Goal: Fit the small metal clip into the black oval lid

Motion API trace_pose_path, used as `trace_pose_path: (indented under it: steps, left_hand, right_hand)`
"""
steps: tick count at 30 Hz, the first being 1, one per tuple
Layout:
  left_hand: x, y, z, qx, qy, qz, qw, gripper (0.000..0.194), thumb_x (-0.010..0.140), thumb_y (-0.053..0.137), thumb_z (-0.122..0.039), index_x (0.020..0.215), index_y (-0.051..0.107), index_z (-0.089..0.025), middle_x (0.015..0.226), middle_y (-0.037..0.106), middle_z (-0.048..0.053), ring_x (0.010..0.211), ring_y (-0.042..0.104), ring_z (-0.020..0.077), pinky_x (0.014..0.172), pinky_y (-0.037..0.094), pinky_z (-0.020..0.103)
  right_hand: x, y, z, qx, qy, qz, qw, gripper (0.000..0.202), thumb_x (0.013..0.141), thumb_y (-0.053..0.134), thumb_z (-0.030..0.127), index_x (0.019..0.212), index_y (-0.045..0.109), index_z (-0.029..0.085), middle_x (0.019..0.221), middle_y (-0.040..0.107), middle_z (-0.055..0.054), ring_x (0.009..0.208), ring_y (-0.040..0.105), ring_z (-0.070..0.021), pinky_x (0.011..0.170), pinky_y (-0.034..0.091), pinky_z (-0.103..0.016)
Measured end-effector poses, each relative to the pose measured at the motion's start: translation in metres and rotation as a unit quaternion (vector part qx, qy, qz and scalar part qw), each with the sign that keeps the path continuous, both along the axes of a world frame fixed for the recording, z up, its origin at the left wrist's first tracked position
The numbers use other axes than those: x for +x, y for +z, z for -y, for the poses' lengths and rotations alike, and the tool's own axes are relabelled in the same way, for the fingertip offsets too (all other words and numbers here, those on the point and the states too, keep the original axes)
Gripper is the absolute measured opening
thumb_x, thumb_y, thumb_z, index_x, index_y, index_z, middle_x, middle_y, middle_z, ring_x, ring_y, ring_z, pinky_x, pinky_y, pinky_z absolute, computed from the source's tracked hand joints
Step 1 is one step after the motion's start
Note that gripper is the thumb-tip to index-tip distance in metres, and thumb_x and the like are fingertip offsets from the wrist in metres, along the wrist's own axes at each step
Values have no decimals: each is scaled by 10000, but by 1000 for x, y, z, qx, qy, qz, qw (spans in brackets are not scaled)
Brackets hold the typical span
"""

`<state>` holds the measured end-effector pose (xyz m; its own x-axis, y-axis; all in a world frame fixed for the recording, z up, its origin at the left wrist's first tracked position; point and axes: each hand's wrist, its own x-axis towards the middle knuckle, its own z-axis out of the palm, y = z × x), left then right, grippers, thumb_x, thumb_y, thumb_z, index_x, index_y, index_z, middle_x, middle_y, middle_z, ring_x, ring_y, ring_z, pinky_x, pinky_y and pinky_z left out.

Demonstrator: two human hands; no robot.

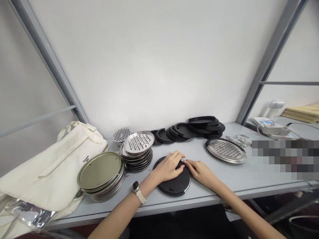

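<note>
A round black plate [174, 184] lies on the table in front of me, with a metal edge showing at its lower right. My left hand [169, 167], a watch on its wrist, rests on the plate and holds it, fingers bent over the far rim and thumb on the face. At the far right rim, my right hand [200, 171] pinches a small metal piece [182, 160], partly hidden by the fingertips. Right of my hands lies a metal grater disc [226, 151] in a black rim. Small metal clips [240, 140] are scattered behind it.
Stacked grater discs [139, 142] and a stack of olive round plates [101, 171] stand at left, beside a cream cloth bag [57, 159]. Black round rims [185, 130] are heaped by the wall. A white device [271, 127] with a cable sits at right, near the grey frame post [269, 63].
</note>
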<state>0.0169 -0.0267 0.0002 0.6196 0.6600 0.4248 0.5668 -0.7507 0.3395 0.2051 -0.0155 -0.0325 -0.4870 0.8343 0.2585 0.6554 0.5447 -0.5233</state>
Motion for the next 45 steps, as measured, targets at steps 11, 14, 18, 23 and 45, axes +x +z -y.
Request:
trace_pose_path:
  steps: [11, 14, 18, 23, 45]
  left_hand:
    - [2, 4, 2, 11, 21, -13, 1000, 223, 857, 518, -179, 1076, 474, -177, 1059, 570, 73, 1038, 521, 230, 935, 387, 387]
    - [1, 5, 2, 13, 24, -18, 999, 221, 852, 524, -178, 1067, 476, -179, 1055, 567, 69, 1035, 518, 227, 936, 386, 380]
    - [1, 4, 2, 23, 24, -22, 999, 215, 857, 523, -176, 1067, 474, -179, 1058, 564, 65, 1032, 517, 223, 939, 379, 374]
    - [0, 2, 1, 23, 19, -6, 1000, 219, 847, 547, -153, 1049, 465, -178, 1037, 577, 47, 1005, 531, 204, 922, 388, 348]
    - [-2, -4, -3, -25, -22, 34, 999, 229, 890, 469, -133, 1109, 443, -193, 1081, 506, 62, 1040, 525, 198, 920, 453, 334]
  right_hand:
    - [1, 2, 3, 11, -9, 12, 1000, 358, 948, 279, 333, 848, 591, 187, 708, 667, -52, 613, 612, -187, 587, 384, -261]
    - [1, 0, 3, 8, -8, 3, 1000, 363, 955, 256, 338, 882, 581, 192, 728, 670, -55, 635, 622, -193, 609, 401, -266]
    - [1, -1, 1, 4, -4, -2, 1000, 375, 964, 244, 351, 898, 577, 193, 767, 680, -66, 687, 645, -207, 642, 413, -273]
    - [1, -1, 1, 4, -5, 8, 1000, 373, 968, 243, 357, 900, 572, 194, 748, 674, -60, 682, 645, -213, 626, 400, -275]
    - [1, -2, 0, -1, 0, -14, 1000, 354, 967, 252, 364, 830, 537, 207, 697, 639, -43, 626, 609, -197, 598, 372, -268]
